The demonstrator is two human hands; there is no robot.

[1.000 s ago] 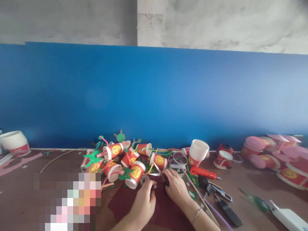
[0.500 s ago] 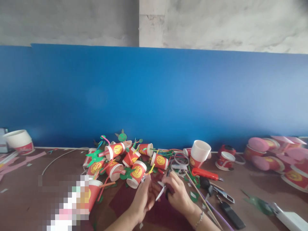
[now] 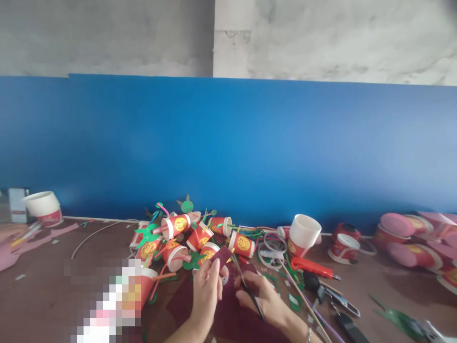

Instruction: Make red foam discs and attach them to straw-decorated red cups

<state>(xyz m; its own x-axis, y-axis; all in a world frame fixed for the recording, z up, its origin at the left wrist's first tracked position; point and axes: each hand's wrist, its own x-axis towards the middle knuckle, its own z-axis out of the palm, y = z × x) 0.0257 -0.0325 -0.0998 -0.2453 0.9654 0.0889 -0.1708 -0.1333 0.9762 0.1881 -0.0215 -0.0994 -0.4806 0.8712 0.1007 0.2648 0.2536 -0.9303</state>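
A small piece of dark maroon paper (image 3: pixel 223 256) is pinched between the thumb and fingers of my left hand (image 3: pixel 207 288). My right hand (image 3: pixel 260 293) grips dark-handled scissors (image 3: pixel 246 285), their blades pointing up and left beside the paper's right edge. Beneath both hands lies a larger maroon sheet (image 3: pixel 185 305) on the brown table (image 3: pixel 43 295). Just beyond my left hand is a pile of red-and-white paper cups (image 3: pixel 175 226) with green cut-outs and straws.
An orange cutter (image 3: pixel 311 267), a white cup stack (image 3: pixel 305 233), keys, tape rings and a wooden stick lie to the right. Pink-topped cups (image 3: pixel 396 225) stand farther right. At the far left, another person's hand is near pink paper (image 3: pixel 9 252). A blue panel stands behind.
My left hand has turned upward and the maroon piece now shows upright in it. The scissors have swung so their blades point upward. The view has shifted slightly left, and a person's hand appears at the left.
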